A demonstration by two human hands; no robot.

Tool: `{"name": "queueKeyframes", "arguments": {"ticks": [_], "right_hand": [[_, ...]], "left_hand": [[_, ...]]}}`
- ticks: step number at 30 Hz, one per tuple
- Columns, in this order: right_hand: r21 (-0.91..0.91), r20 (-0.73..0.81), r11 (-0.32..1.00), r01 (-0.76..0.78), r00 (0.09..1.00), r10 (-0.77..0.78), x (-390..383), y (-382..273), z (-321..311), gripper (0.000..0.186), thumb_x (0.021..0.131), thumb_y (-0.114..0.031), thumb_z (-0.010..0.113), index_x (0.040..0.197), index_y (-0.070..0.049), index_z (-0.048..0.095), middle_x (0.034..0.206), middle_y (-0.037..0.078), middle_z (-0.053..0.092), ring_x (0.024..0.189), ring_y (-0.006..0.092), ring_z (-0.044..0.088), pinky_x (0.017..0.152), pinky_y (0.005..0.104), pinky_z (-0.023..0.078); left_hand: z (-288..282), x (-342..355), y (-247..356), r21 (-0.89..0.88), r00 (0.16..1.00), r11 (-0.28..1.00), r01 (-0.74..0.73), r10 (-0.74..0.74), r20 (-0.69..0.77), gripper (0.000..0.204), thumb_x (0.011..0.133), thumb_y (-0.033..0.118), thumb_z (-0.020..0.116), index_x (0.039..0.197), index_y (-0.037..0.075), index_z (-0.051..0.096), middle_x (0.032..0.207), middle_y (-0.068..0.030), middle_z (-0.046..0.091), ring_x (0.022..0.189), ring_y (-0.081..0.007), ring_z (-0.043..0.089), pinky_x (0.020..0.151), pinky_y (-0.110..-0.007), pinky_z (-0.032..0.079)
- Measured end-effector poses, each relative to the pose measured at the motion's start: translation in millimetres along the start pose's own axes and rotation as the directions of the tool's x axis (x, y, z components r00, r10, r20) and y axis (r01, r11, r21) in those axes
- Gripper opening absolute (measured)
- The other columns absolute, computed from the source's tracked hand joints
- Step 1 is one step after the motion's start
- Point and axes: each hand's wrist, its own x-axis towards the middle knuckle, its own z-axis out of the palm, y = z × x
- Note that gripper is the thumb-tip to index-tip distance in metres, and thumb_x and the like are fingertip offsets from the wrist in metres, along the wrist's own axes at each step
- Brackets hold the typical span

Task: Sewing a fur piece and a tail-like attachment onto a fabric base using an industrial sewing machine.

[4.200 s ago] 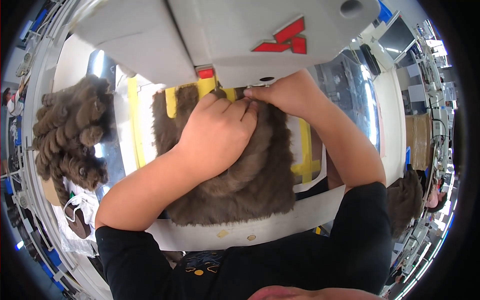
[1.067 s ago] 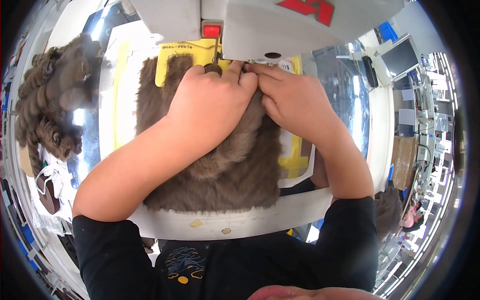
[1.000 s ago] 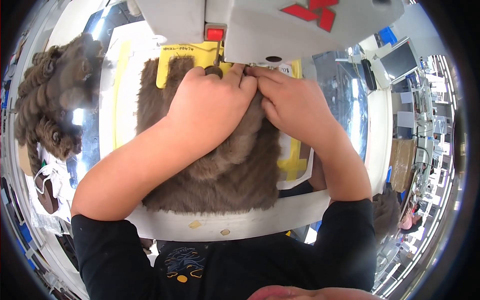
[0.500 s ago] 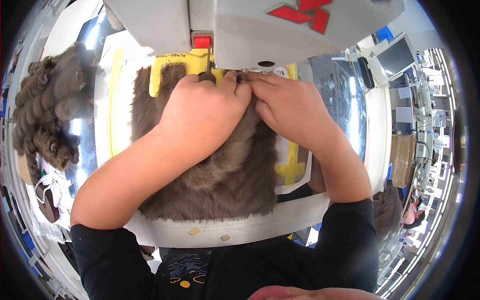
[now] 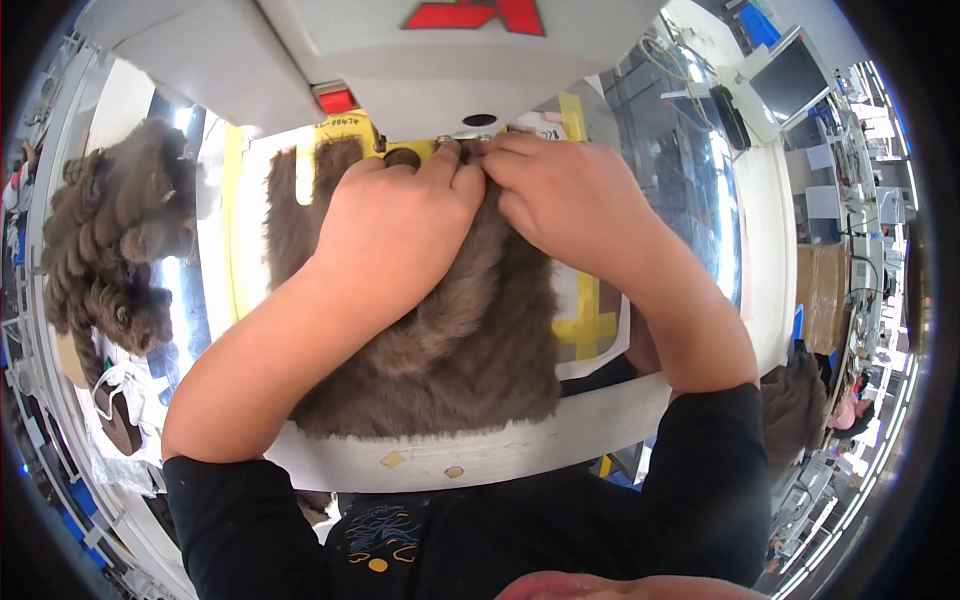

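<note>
A brown, long-piled fur piece [image 5: 460,400] lies spread in front of me, with a narrow curved strip of the fur raised along its middle. Both hands meet at the strip's far end, beneath the overhanging head of a large light-grey machine [image 5: 420,70]. My left hand [image 5: 400,215] is closed, its fingers pinching the fur. Fingertip to fingertip with it, my right hand [image 5: 565,195] is also closed on the fur edge. Exactly what lies between the fingertips is mostly hidden. Under the fur shows a yellow-edged template sheet [image 5: 235,200] with cut-out slots.
A heap of brown fur pieces [image 5: 115,240] lies to the left, with more fur [image 5: 795,410] at the right. A monitor [image 5: 790,75] and a cardboard box [image 5: 822,300] stand on the right. The white table edge [image 5: 520,450] runs close before my body.
My view has shifted, so the machine head appears farther left and higher. My fingers stay together at the fur's far end, with slight movement of the right hand.
</note>
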Motion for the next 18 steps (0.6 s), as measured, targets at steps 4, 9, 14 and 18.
{"name": "queueKeyframes", "arguments": {"ticks": [4, 9, 14, 18], "right_hand": [[0.002, 0.002, 1.000, 0.017, 1.000, -0.017, -1.5, 6.1, -1.6, 0.019, 0.090, -0.015, 0.063, 0.105, -0.011, 0.073, 0.107, 0.000, 0.074, 0.095, 0.0249, 0.071, 0.068, 0.0398, 0.058], [0.090, 0.086, 0.996, -0.001, 0.996, -0.007, 4.2, 18.6, -6.8, 0.025, 0.089, -0.011, 0.059, 0.109, -0.009, 0.075, 0.118, 0.004, 0.074, 0.102, 0.0276, 0.071, 0.082, 0.0410, 0.059], [0.396, 0.044, 0.915, 0.078, 0.994, -0.104, 4.5, 36.7, -0.5, 0.041, 0.088, -0.008, 0.052, 0.123, -0.007, 0.073, 0.129, 0.011, 0.071, 0.115, 0.0340, 0.067, 0.101, 0.0413, 0.054], [0.345, 0.062, 0.935, 0.077, 0.993, -0.104, 9.7, 31.7, -2.3, 0.042, 0.085, 0.000, 0.054, 0.122, -0.004, 0.073, 0.124, 0.015, 0.073, 0.113, 0.0359, 0.068, 0.100, 0.0404, 0.054]], "left_hand": [[0.3, 2.8, 2.4, 0.012, 1.000, 1.000, 0.005, -0.005, 0.029, 0.014, 0.082, 0.010, 0.064, 0.095, 0.008, 0.066, 0.106, -0.0058, 0.073, 0.069, -0.0187, 0.070, 0.061, -0.033, 0.050], [1.0, 1.5, 1.2, 0.017, 0.998, 1.000, 0.016, -0.016, 0.053, 0.015, 0.082, 0.008, 0.062, 0.097, 0.008, 0.065, 0.120, -0.0064, 0.075, 0.071, -0.0187, 0.071, 0.064, -0.034, 0.052], [3.9, 2.5, -1.0, -0.029, 0.999, 0.999, -0.038, 0.037, -0.038, 0.012, 0.080, 0.012, 0.066, 0.090, 0.006, 0.065, 0.094, -0.0086, 0.073, 0.068, -0.0208, 0.069, 0.061, -0.034, 0.052], [1.2, -3.9, -2.4, -0.041, 1.000, 0.999, -0.024, 0.024, -0.007, 0.017, 0.080, 0.013, 0.066, 0.094, 0.004, 0.066, 0.100, -0.0109, 0.074, 0.070, -0.0214, 0.070, 0.064, -0.034, 0.053]]}}
